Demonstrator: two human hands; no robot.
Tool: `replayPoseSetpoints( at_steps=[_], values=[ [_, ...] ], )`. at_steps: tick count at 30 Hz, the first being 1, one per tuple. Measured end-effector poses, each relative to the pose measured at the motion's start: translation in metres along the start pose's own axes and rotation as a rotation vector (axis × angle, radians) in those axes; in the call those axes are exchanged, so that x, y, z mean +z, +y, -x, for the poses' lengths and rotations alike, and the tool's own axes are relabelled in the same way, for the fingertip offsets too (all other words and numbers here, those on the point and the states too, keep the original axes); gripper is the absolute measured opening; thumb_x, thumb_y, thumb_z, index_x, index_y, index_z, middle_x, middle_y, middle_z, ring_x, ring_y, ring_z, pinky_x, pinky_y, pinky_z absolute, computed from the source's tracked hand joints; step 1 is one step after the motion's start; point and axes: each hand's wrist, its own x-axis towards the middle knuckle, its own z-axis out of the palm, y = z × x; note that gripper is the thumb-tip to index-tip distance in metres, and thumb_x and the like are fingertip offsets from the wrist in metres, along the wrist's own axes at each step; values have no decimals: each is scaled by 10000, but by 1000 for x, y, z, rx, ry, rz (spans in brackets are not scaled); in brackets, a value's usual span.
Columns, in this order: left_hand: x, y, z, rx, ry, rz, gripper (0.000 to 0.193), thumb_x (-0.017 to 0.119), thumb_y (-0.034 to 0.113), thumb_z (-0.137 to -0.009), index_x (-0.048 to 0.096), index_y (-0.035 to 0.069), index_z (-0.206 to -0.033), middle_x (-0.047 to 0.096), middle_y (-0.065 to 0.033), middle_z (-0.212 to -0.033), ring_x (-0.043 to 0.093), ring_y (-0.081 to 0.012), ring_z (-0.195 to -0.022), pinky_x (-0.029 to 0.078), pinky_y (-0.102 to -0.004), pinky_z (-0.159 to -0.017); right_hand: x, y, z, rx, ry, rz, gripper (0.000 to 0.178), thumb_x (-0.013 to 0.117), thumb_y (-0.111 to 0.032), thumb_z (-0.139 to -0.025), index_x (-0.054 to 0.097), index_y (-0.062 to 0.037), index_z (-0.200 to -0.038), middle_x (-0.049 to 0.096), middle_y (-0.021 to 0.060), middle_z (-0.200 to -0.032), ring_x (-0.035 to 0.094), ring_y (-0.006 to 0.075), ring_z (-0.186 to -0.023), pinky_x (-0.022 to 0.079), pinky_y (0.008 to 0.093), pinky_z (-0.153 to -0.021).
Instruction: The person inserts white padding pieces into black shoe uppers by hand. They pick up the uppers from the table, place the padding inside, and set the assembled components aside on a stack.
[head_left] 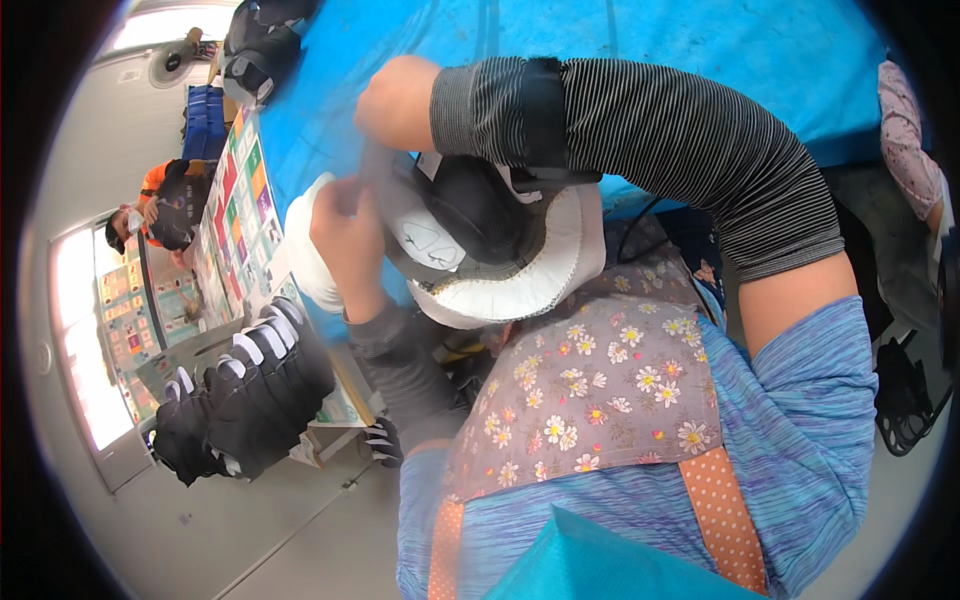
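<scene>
In front of me a black cap [482, 212] lies with its inside turned up. A white band [530, 298] curves along its near edge, and a white label with a line drawing [430, 240] shows inside. My left hand [348, 232] is closed at the cap's left edge, beside a rounded white piece [312, 245]. Just beyond it my right hand [402, 102] is curled like a fist, its fingers hidden and smeared by motion. A blurred grey strip [378, 165] runs between the two hands.
Blue sheeting [680, 45] covers the table. Stacked black caps with white parts [250, 395] stand at the left, near a board of coloured cards [230, 215]. Black items [262, 50] lie at the far left. A co-worker [170, 205] is beyond; another person's sleeve [905, 135] shows at right.
</scene>
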Motion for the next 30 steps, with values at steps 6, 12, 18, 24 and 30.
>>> replayPoseSetpoints(
  at_steps=[6, 12, 18, 24, 30],
  values=[
    [7, 33, -2, 24, 10, 91, 174, 766, 98, -866, 678, -36, -934, 655, -18, -762, 570, -61, -676, 458, -210, -638, 6, 6, 3, -26, 85, -41, 87, 645, -127, -826, 732, -122, -825, 735, 67, -851, 727, 250, -841, 584, 372, -666],
    [13, 35, -13, 31, 45, 9, 160, 764, 99, -863, 682, -31, -906, 650, -27, -714, 565, -74, -641, 451, -223, -615, 8, 9, 0, -4, 93, -70, 84, 640, -124, -813, 718, -111, -786, 724, 91, -829, 718, 269, -810, 575, 387, -645],
    [10, 37, -19, 168, 28, 58, 152, 733, 93, -868, 693, -20, -962, 694, -78, -799, 630, -131, -666, 494, -275, -619, 15, 11, 4, -44, 265, -139, 74, 651, -126, -771, 709, -101, -732, 698, 106, -743, 708, 300, -746, 562, 411, -619],
    [19, 59, -21, 129, 52, 78, 87, 699, 65, -837, 660, -2, -877, 641, -142, -830, 611, -302, -725, 477, -381, -664, 9, 6, 10, -17, 143, -113, 79, 665, -142, -757, 717, -95, -721, 702, 109, -737, 714, 301, -746, 561, 407, -616],
    [18, 59, -26, 180, 84, 67, 101, 722, 22, -831, 651, -29, -881, 647, -99, -800, 601, -171, -646, 478, -294, -612, 7, 7, 9, -19, 169, -124, 69, 667, -122, -761, 717, -84, -730, 707, 123, -752, 719, 299, -774, 569, 406, -638]
  ],
)
